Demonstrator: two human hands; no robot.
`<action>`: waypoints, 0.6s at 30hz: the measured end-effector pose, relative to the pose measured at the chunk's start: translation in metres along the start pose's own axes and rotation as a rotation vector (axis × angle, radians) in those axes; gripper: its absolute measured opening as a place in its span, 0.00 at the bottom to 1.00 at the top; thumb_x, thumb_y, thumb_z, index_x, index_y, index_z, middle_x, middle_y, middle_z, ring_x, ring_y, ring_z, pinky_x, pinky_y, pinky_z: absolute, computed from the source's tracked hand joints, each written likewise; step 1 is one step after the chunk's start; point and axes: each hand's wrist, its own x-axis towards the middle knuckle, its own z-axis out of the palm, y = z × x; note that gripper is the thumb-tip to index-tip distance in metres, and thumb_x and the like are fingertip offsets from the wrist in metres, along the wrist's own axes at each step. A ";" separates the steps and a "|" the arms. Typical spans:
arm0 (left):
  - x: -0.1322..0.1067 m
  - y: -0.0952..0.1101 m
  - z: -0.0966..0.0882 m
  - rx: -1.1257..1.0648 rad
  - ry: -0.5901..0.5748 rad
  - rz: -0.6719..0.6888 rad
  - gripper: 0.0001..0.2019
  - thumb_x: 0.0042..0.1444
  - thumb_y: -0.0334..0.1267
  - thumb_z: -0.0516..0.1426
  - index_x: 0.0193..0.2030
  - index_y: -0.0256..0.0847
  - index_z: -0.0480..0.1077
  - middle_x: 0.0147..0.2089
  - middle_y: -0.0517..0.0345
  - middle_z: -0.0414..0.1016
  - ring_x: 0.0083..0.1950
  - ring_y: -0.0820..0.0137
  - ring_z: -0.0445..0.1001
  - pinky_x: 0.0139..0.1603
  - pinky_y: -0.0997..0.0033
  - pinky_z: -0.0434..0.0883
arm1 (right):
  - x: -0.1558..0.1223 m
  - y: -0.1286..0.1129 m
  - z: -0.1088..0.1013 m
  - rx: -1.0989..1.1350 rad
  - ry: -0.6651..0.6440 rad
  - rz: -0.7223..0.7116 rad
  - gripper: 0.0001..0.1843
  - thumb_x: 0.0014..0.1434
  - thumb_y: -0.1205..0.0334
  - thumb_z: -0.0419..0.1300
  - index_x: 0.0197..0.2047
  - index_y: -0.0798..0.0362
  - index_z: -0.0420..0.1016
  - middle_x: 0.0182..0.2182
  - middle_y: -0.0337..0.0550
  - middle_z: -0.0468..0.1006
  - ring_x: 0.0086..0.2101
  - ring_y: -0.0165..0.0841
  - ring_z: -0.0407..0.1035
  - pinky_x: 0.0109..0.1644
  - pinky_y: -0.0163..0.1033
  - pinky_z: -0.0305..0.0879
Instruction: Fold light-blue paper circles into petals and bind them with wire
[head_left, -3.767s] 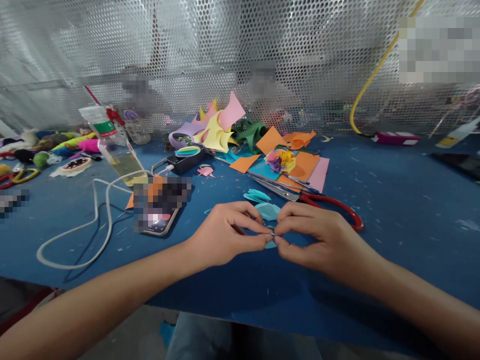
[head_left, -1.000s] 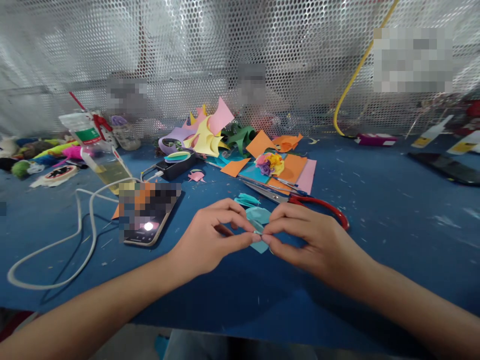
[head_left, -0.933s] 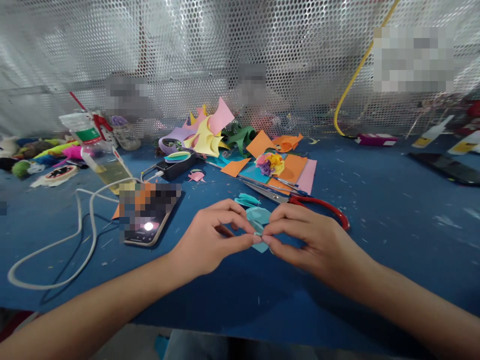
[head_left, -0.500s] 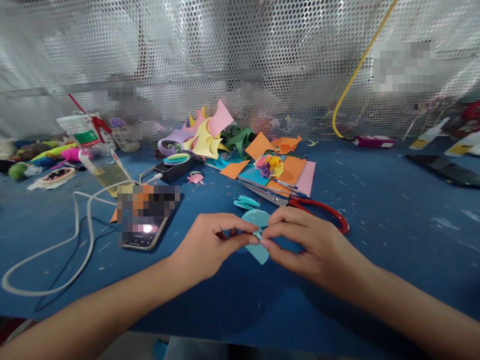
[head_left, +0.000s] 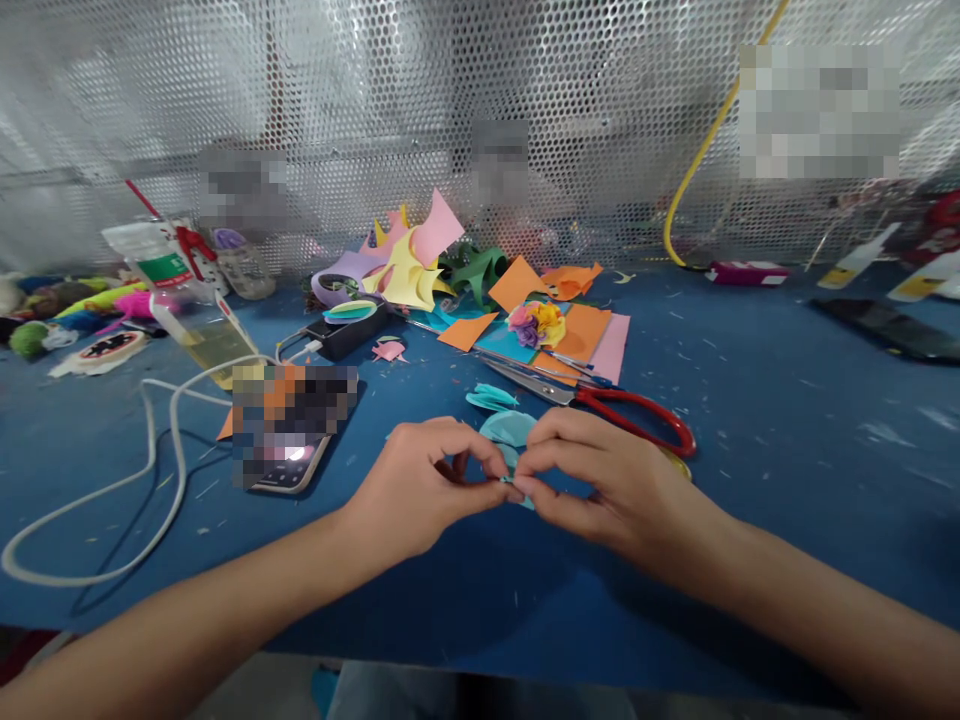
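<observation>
Thumb and fingers of my left hand [head_left: 439,480] are closed on a small light-blue paper piece [head_left: 507,480], mostly hidden by the fingertips. My right hand [head_left: 604,470] pinches the same piece from the other side, the fingertips of both hands meeting. Just beyond them lies a light-blue paper disc [head_left: 508,428] on the table. Folded turquoise paper pieces [head_left: 493,397] rest a little farther off. Scissors with red handles [head_left: 637,415] lie behind my right hand, blades pointing left.
To the left are a phone [head_left: 300,430] and a looping white cable [head_left: 176,450]. Paper scraps [head_left: 412,270] and a multicoloured paper flower [head_left: 537,325] lie at the back. A perforated metal panel [head_left: 600,100] rises behind the blue table [head_left: 787,480]. A dark phone-like slab [head_left: 892,330] lies right.
My fingertips have drawn closer together and shifted slightly down and left around the light-blue paper. Less of that paper shows below them. The camera view has tilted slightly.
</observation>
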 end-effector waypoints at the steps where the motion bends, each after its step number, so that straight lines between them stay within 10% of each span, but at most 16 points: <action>1: 0.000 0.000 0.001 -0.003 -0.009 -0.014 0.05 0.43 0.35 0.63 0.26 0.37 0.72 0.27 0.59 0.72 0.24 0.78 0.64 0.25 0.79 0.63 | 0.000 0.000 0.000 0.004 -0.014 -0.011 0.07 0.57 0.68 0.53 0.30 0.52 0.70 0.28 0.41 0.71 0.32 0.29 0.67 0.35 0.35 0.66; 18: 0.002 -0.002 0.002 0.012 0.025 0.050 0.02 0.45 0.30 0.63 0.25 0.40 0.75 0.27 0.63 0.74 0.27 0.78 0.69 0.28 0.79 0.63 | 0.000 -0.001 -0.002 -0.006 -0.041 0.002 0.03 0.56 0.68 0.56 0.33 0.53 0.70 0.30 0.41 0.72 0.33 0.30 0.67 0.38 0.35 0.64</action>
